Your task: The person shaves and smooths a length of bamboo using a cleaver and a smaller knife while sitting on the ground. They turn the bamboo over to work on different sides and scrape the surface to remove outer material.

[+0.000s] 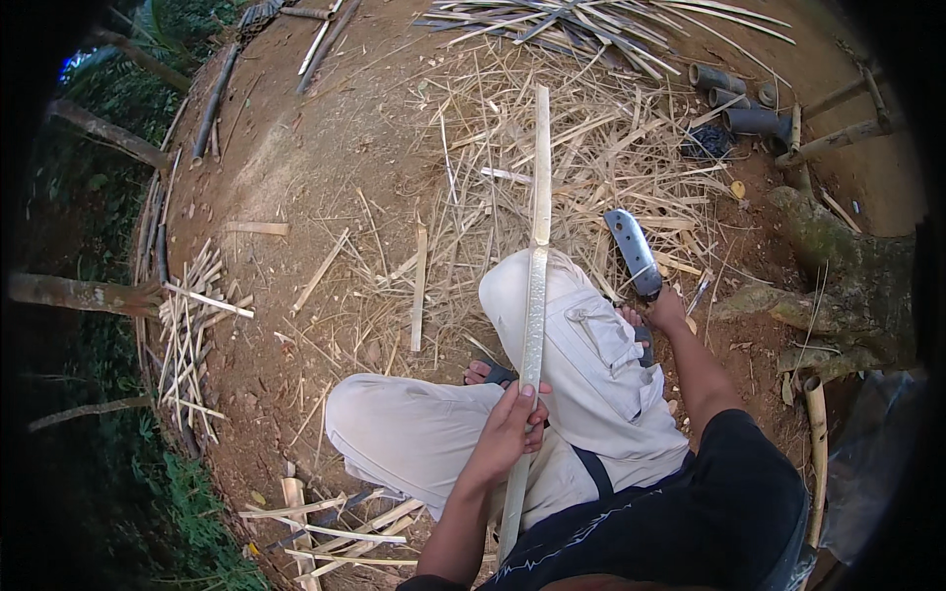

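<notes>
A long, pale bamboo strip runs from my lap out past my raised right knee, with a node line partway along it. My left hand is wrapped round its lower part, thumb on top. Off to the right, my right hand grips the handle of a cleaver. The broad grey blade has several holes and points away from me, low over the shavings beside my right foot. Blade and strip are apart. Most of the cleaver's handle is hidden in my fist.
Bamboo shavings cover the ground ahead. Split strips lie in piles at the far side, on the left and near left. Dark bamboo sections lie at the far right. Tree roots rise on the right.
</notes>
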`<state>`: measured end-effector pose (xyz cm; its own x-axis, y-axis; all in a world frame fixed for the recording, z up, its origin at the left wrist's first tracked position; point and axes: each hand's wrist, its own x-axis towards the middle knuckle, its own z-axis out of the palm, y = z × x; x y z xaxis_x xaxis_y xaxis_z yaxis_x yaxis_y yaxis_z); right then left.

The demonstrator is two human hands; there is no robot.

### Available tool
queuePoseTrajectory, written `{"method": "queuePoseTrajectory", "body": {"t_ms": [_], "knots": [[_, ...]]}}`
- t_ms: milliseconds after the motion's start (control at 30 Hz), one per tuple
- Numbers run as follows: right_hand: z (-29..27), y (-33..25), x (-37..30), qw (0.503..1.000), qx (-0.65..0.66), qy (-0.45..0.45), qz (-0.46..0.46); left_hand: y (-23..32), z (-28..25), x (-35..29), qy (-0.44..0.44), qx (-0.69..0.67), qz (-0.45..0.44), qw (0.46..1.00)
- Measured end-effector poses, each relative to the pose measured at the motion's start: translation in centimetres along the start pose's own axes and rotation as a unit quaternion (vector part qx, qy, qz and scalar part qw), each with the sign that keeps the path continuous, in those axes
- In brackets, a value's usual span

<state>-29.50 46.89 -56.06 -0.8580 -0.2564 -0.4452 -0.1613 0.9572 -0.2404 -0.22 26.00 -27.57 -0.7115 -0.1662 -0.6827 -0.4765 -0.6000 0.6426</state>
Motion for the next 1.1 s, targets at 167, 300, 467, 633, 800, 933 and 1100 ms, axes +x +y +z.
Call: {"method": "queuePoseTrajectory", "body": {"t_ms": [167,300,467,633,800,933,1100], "knots": [[-1.8,0.2,1.0,0.998,0.056,0.014,0.035,1.6,1.5,0.1,0.000,0.018,-0.002,1.000],[-5.8,-1.0,-2.5,0.981,0.155,0.109,-0.046,1.8,1.4,1.4,-0.024,-0.005,-0.011,1.000],[-12.5,-4.3,-11.5,0.953,0.220,0.173,-0.114,1.1,2.0,3.0,-0.005,0.004,-0.031,0.999],[-13.8,-4.8,-16.8,0.903,0.106,0.191,-0.370,0.6,3.1,3.3,-0.017,0.005,-0.046,0.999],[-16.4,-7.8,-19.2,0.852,-0.030,0.173,-0.494,-2.4,3.1,3.3,-0.037,0.032,-0.037,0.998],[-16.2,-6.8,-12.9,0.910,-0.083,0.234,-0.331,-3.0,4.1,1.9,-0.016,0.038,-0.004,0.999],[-15.7,-8.8,-16.1,0.885,-0.023,0.212,-0.413,-3.4,4.1,2.1,-0.031,0.016,0.016,0.999]]}}
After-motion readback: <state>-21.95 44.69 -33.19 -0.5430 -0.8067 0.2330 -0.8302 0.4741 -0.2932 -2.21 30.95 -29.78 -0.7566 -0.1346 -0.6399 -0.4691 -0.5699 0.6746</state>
